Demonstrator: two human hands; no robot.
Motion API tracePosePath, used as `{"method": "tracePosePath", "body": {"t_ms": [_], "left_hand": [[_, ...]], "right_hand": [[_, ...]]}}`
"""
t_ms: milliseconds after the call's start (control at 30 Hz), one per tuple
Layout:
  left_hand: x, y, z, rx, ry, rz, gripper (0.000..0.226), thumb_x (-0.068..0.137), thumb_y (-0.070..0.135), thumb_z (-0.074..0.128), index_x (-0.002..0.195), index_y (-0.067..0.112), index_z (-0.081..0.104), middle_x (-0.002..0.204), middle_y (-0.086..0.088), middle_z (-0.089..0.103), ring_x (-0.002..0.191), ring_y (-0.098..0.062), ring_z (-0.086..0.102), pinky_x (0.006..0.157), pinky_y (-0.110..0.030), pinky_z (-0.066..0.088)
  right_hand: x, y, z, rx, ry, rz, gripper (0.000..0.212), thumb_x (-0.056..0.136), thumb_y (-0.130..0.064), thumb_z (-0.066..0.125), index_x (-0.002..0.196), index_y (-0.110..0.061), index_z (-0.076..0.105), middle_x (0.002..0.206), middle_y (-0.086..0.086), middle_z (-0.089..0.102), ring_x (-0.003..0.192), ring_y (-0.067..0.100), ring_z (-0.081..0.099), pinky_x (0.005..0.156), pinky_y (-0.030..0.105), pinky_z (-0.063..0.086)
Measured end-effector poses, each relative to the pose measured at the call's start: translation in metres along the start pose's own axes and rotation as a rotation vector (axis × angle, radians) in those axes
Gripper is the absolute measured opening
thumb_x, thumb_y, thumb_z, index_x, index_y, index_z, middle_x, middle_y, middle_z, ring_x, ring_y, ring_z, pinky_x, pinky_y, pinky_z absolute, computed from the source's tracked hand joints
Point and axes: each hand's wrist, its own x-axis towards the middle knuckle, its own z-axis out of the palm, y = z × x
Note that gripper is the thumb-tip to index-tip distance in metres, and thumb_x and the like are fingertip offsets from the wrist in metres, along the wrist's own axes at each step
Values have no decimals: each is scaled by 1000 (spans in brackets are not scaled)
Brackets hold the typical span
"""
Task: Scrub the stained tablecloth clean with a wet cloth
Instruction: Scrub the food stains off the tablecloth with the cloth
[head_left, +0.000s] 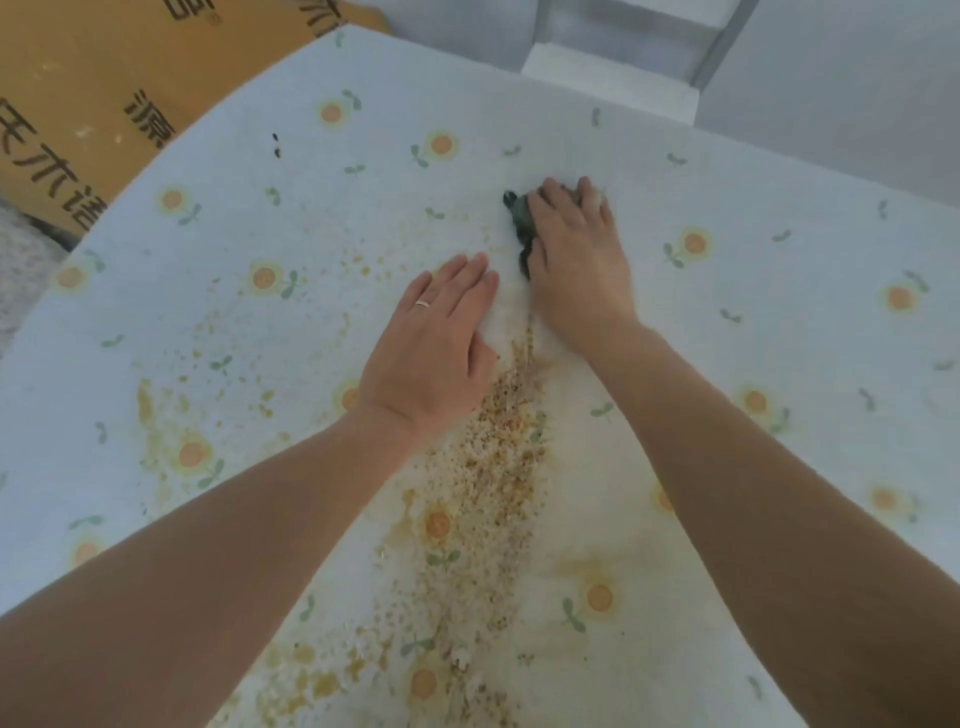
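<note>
Two hands on the worktop, both well forward over the tablecloth (779, 176), which is pale and printed with small orange flowers and green sprigs.

Left hand (431, 338): flat, palm down, fingers straight and close together, holding nothing, just resting on the fabric. Ring (422, 303) on one finger.

Right hand (576, 260): just beside the left and a little further out. Fingers bent over a wadded dark grey-green cloth (519, 223) and pressing it onto the fabric. The wad shows only along the thumb side; the rest is hidden under the palm.

Stain (488, 493): a band of brown-orange specks and smears running from the near edge up between the two forearms, ending close to the hands. Looser spatter lies to the left (156, 410).

Cardboard box (78, 104) with dark printed characters stands beyond the far left edge.
</note>
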Motion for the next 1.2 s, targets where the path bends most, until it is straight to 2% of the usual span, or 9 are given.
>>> {"method": "tracePosePath", "body": {"t_ms": [100,167,267,433,567,733,867,1000,1200], "left_hand": [[0,1,2,-14,-6,-2,63,97,26,34,158,9,37,167,-7,32,157,-19,22,130,-42,15],[2,0,2,-15,-6,2,64,96,26,34,158,9,38,167,-7,32,157,-20,22,129,-42,16],[2,0,1,-9,-1,15,66,94,27,31,157,7,39,166,-9,33,157,-21,24,130,-42,16],[0,-1,1,4,-23,14,69,95,29,22,160,9,35,169,-6,27,158,-19,18,130,-41,12],[0,-1,1,-6,-24,12,69,94,28,23,159,8,35,168,-8,29,158,-20,20,130,-42,14],[2,0,0,-41,-20,14,69,93,27,25,158,7,36,167,-9,30,158,-21,20,130,-43,15],[3,-1,0,-22,-29,21,70,93,29,23,159,6,36,168,-10,30,158,-22,20,130,-43,14],[2,-2,0,-14,-22,23,70,94,30,22,159,8,35,168,-9,29,158,-21,19,130,-40,10],[2,0,-1,-35,-21,25,70,93,27,21,158,6,36,168,-10,30,158,-22,19,130,-40,10]], "right_hand": [[-95,-15,10,-20,-60,-15,56,102,-23,33,157,-12,28,165,5,23,154,32,7,126,44,9],[-109,-13,11,-55,-94,-72,56,101,-24,32,156,-12,32,164,5,27,154,31,11,126,44,10],[-57,4,4,-107,-51,-81,53,101,-22,36,153,-13,36,162,4,32,153,32,17,124,46,16],[6,16,-4,-20,7,62,49,103,-20,35,152,-16,39,163,2,29,153,33,14,123,44,13],[-90,-5,8,16,3,44,53,100,-19,40,152,-19,41,163,0,30,154,30,10,126,42,7],[-199,-29,18,23,0,157,53,99,-19,43,152,-17,43,162,-1,31,155,26,11,126,43,9],[-129,-12,9,-39,6,155,50,102,-20,38,153,-19,39,162,0,31,154,27,12,126,38,4],[-51,12,0,23,84,263,51,100,-19,37,151,-19,42,162,-2,31,154,29,12,126,44,11],[-175,-33,15,70,-14,16,53,97,-22,37,149,-20,47,160,-2,35,154,27,14,126,45,13]]}}
